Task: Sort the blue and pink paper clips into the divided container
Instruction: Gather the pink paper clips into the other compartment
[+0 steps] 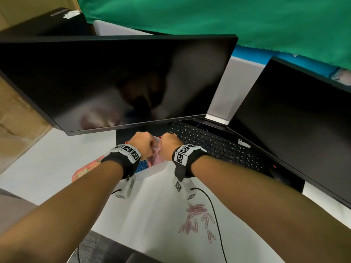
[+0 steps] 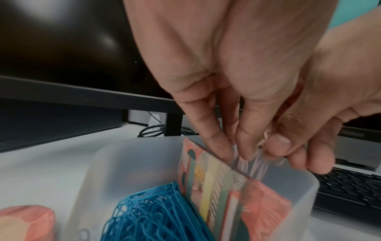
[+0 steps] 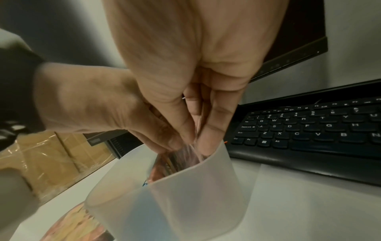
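Observation:
A translucent container stands below the monitor, split by a patterned card divider. Blue paper clips fill its left compartment. Pink paper clips lie in the right one. My left hand and right hand meet over the right compartment. Their fingertips point down and pinch a blurred bunch of pale pink clips. The right wrist view shows my right hand dipping inside the container's rim. Several loose pink clips lie on the white table near me.
A dark monitor hangs over the container, with a second one at the right. A black keyboard lies just right of the container. A pink-orange patterned object lies to its left. A black cable crosses the loose clips.

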